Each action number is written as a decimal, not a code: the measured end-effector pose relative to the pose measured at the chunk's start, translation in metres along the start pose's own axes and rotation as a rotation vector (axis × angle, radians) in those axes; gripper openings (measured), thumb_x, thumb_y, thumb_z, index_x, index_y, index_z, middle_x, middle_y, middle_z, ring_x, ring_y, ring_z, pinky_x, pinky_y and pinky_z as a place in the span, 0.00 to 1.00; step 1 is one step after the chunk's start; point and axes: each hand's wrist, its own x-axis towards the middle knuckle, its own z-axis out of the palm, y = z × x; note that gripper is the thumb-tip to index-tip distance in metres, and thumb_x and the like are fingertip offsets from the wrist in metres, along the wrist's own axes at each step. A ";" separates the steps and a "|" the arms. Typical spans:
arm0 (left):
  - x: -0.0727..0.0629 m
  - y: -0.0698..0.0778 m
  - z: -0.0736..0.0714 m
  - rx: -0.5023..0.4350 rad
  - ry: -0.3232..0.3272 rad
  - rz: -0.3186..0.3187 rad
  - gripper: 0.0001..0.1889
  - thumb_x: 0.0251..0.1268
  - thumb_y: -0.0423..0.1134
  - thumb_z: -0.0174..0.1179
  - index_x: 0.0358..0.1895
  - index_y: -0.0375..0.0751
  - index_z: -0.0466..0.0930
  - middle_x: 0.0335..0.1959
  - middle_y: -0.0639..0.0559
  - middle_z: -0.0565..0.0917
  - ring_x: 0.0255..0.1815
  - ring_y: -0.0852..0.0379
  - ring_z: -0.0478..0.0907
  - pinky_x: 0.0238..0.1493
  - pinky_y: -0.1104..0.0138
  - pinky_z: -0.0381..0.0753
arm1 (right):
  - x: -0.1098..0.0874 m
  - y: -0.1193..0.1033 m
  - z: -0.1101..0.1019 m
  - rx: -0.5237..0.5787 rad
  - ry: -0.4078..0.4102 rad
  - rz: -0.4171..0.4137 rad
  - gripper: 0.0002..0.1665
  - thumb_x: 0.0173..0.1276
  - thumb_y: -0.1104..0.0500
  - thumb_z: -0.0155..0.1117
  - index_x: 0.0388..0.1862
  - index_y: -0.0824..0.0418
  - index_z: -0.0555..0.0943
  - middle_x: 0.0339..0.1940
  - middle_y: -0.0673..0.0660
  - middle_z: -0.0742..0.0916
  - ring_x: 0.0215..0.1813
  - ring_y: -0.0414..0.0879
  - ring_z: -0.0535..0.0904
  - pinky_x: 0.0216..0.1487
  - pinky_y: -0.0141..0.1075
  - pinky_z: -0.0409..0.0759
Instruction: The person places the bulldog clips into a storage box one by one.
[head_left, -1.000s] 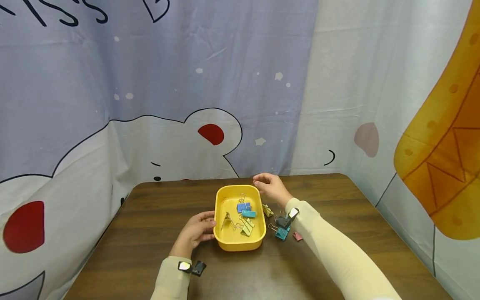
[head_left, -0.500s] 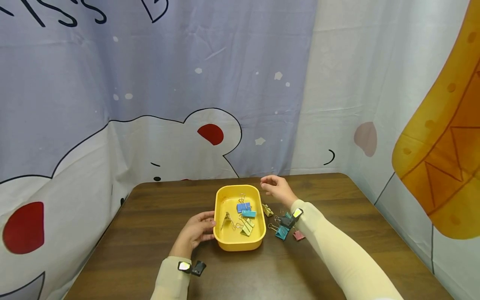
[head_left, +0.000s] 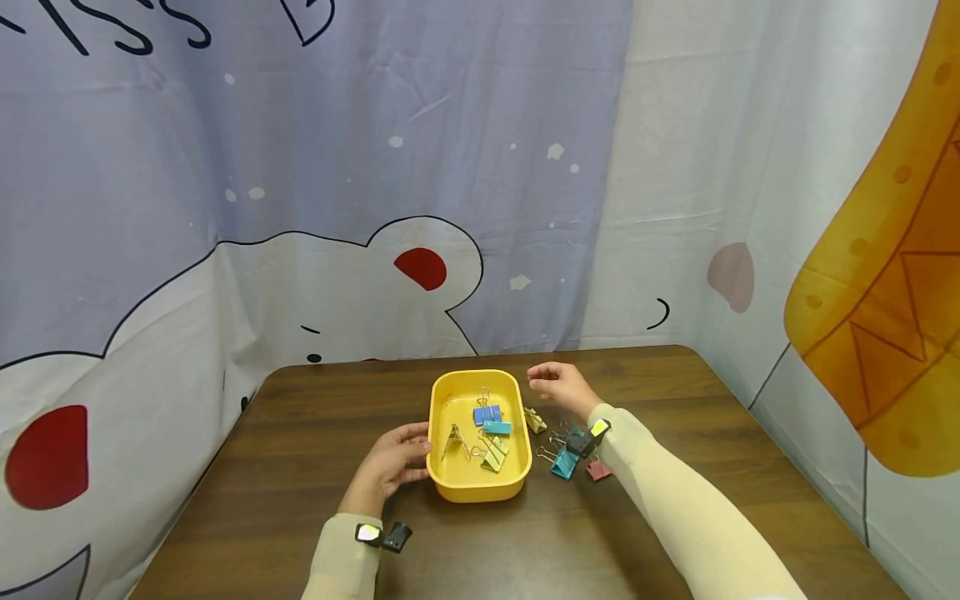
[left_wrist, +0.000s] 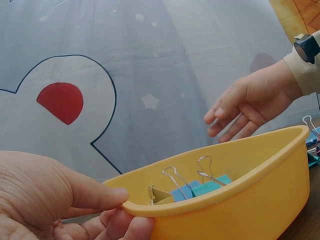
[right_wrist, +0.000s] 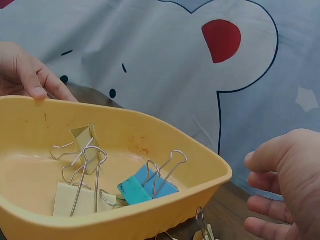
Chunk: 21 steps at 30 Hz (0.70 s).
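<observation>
In the head view, the left hand (head_left: 393,461) grips the yellow bin (head_left: 480,493), the right hand (head_left: 562,388) hangs near its far right corner, and a pink clip (head_left: 597,471) lies to its right. The left wrist view shows thumb and fingers pinching the bin's rim; the right wrist view shows a blue clip (right_wrist: 161,185) inside it, the right fingers (right_wrist: 272,207) loosely bent beside it.

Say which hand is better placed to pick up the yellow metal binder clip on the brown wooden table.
Probably the right hand: it looks empty and hovers nearer the clip. The left hand pinches the yellow rectangular plastic tray on the opposite side.
</observation>
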 end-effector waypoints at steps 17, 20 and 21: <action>0.003 -0.002 -0.001 0.007 0.003 -0.006 0.24 0.72 0.26 0.57 0.69 0.31 0.70 0.51 0.36 0.80 0.41 0.49 0.83 0.32 0.63 0.88 | -0.004 0.013 0.003 -0.042 -0.097 0.045 0.20 0.66 0.70 0.67 0.57 0.74 0.80 0.50 0.67 0.86 0.46 0.48 0.83 0.50 0.48 0.85; 0.003 -0.003 -0.001 0.006 0.002 -0.001 0.24 0.72 0.26 0.56 0.69 0.30 0.70 0.50 0.36 0.80 0.40 0.50 0.84 0.32 0.63 0.88 | -0.004 0.015 0.004 -0.025 -0.118 0.056 0.21 0.64 0.71 0.67 0.57 0.74 0.79 0.49 0.67 0.86 0.45 0.47 0.83 0.51 0.52 0.84; 0.003 -0.003 -0.001 0.006 0.002 -0.002 0.24 0.72 0.26 0.56 0.69 0.30 0.70 0.50 0.36 0.80 0.40 0.50 0.84 0.32 0.63 0.88 | -0.004 0.016 0.004 -0.021 -0.124 0.062 0.22 0.64 0.71 0.67 0.57 0.74 0.79 0.48 0.67 0.86 0.45 0.47 0.84 0.52 0.54 0.84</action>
